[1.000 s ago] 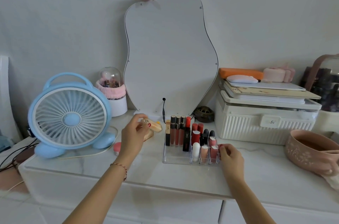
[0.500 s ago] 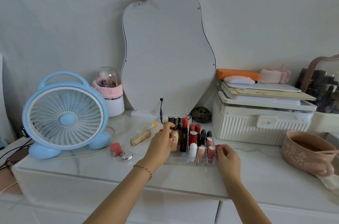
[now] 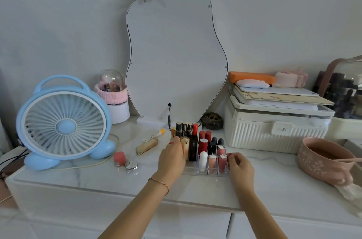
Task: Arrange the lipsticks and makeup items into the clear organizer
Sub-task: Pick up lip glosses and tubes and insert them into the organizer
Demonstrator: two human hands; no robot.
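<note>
The clear organizer (image 3: 205, 172) stands on the white marble table and holds several upright lipsticks and tubes. My left hand (image 3: 172, 157) grips a gold lipstick (image 3: 185, 145), held upright in the organizer's left side. My right hand (image 3: 240, 166) rests against the organizer's right wall, fingers curled on it. Loose on the table to the left lie a gold tube (image 3: 147, 146), a white tube with an orange cap (image 3: 153, 135), a small pink pot (image 3: 119, 158) and a silver heart-shaped case (image 3: 131, 165).
A blue desk fan (image 3: 63, 121) stands at the left with its cord on the table. A pear-shaped mirror (image 3: 176, 54) leans on the wall behind. A ribbed white box (image 3: 274, 131) and a pink bowl (image 3: 325, 158) stand at the right.
My left hand picked up the gold lipstick from the table at the left and carried it right into the organizer. My right hand stayed on the organizer's right side.
</note>
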